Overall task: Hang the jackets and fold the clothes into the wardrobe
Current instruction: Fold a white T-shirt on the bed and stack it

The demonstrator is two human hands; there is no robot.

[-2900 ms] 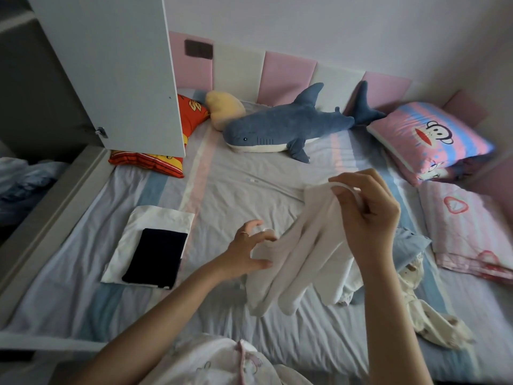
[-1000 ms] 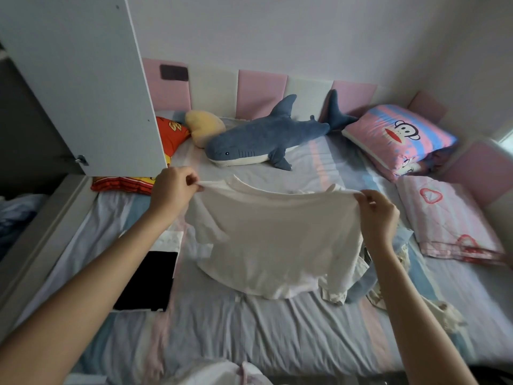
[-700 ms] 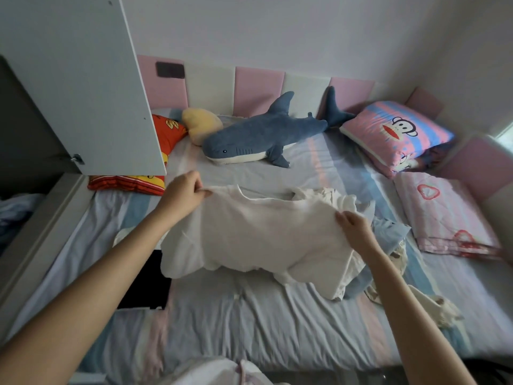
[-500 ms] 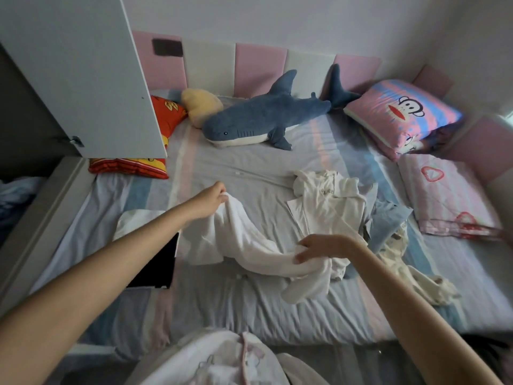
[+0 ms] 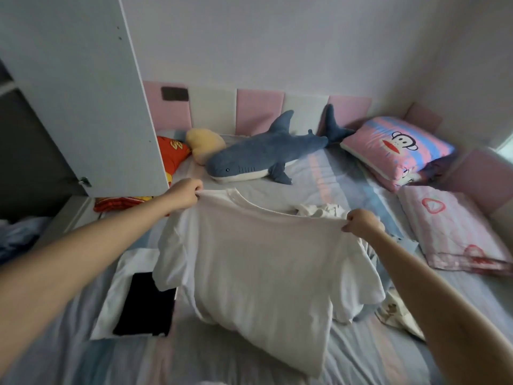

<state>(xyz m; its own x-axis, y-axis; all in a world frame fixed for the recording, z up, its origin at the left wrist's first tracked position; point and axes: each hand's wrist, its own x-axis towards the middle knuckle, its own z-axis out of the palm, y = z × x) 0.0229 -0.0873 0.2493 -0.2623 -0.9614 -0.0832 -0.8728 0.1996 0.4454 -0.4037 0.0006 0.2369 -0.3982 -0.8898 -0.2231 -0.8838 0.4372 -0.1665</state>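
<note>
Left hand point(image 5: 185, 193) and right hand point(image 5: 363, 223) each pinch a shoulder of the white T-shirt point(image 5: 263, 262), which hangs hem-down towards the bed point(image 5: 319, 173), probably touching it.

Reaching both bare forearms forward from the near edge of the bed point(image 5: 319, 173), the left one stretching further toward the far edge, the right one stopping short near the middle. Pinching one shoulder of the white T-shirt point(image 5: 263, 259) with the left hand point(image 5: 184, 193), fingers curled into a loose fist, knuckles turned up. Pinching the other shoulder with the right hand point(image 5: 363, 223), likewise curled with its back toward the camera, holding both hands well apart and raised off the bed.
</note>
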